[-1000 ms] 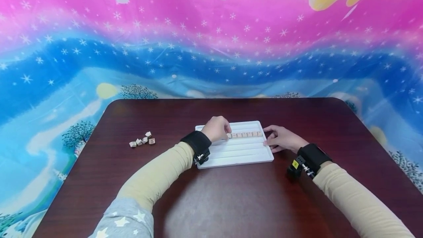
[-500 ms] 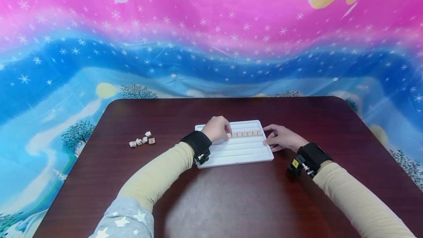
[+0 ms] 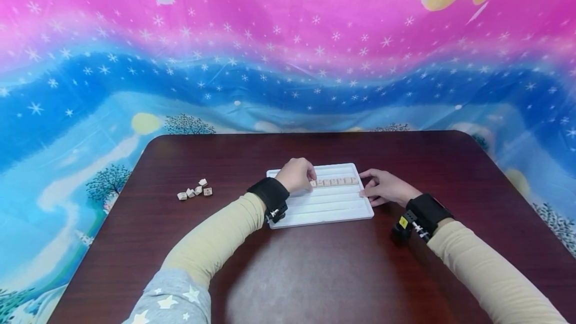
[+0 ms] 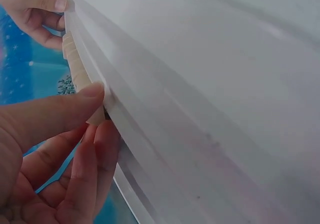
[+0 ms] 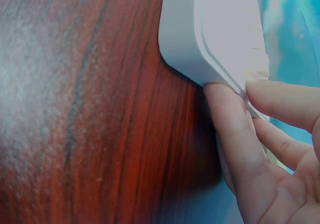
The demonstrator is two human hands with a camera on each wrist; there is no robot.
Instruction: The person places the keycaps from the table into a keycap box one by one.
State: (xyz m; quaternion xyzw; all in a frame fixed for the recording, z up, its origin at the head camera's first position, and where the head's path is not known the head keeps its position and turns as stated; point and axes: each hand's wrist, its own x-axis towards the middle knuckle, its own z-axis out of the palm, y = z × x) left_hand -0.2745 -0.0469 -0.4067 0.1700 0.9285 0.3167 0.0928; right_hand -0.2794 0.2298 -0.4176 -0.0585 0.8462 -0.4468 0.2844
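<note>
Only the head view shows five loose tiles point(image 3: 207, 192) on the counter point(image 3: 315, 274), well left of the white tray point(image 3: 326, 218) holding a row of tiles point(image 3: 340, 182). The left wrist view reveals the left hand's point(image 3: 294, 174) fingers pinching the end tile point(image 4: 95, 117); the right wrist view, the right hand's point(image 3: 388, 189) gripping the tray's edge.
</note>
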